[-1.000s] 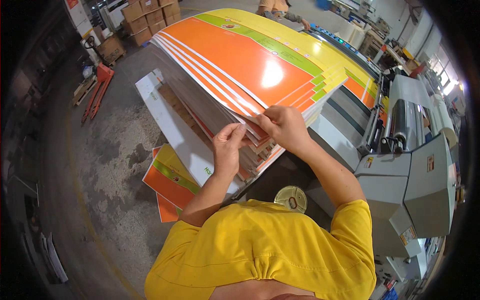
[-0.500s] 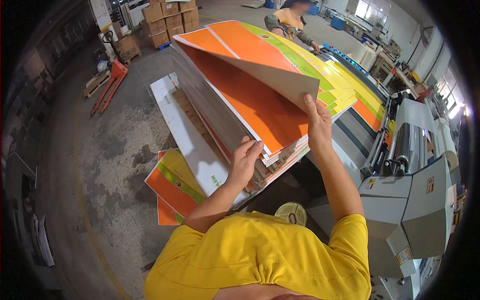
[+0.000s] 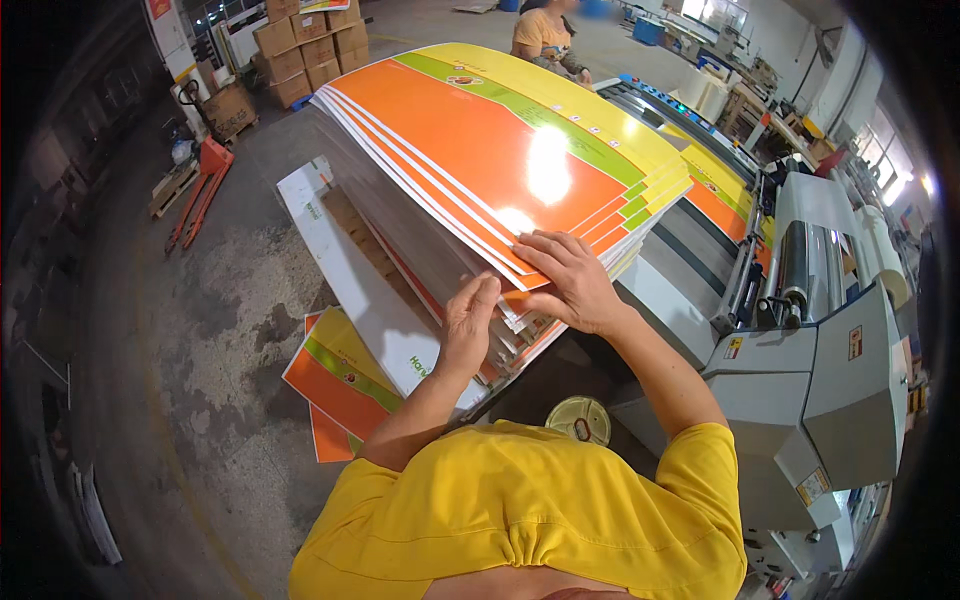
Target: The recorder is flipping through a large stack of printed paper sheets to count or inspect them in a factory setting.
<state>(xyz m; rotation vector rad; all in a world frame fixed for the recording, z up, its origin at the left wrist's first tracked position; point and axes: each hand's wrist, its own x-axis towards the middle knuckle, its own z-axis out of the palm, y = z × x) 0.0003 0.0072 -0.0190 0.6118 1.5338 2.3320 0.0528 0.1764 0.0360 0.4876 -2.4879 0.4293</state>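
A stack of glossy printed sheets (image 3: 470, 130), orange, green and yellow, lies in front of me, its top sheets fanned out in steps. My right hand (image 3: 572, 282) grips the near corner of the top sheets, fingers flat on the print and thumb underneath. Just left of that corner, my left hand (image 3: 470, 320) is closed at the side edge of the stack, thumb and fingertips together. Whatever lies between its fingertips is hidden.
A long white printed board (image 3: 370, 290) lies left of the stack. Loose printed sheets (image 3: 340, 370) rest lower left. A roller machine (image 3: 800, 300) stands right, a round tin (image 3: 580, 420) below. Farther off are a red pallet jack (image 3: 205, 190), cardboard boxes (image 3: 310, 45) and a person (image 3: 545, 38).
The lifted corner of the top sheet has come down flat onto the stack. My right hand moved left and down to the near corner; my left hand shifted slightly left.
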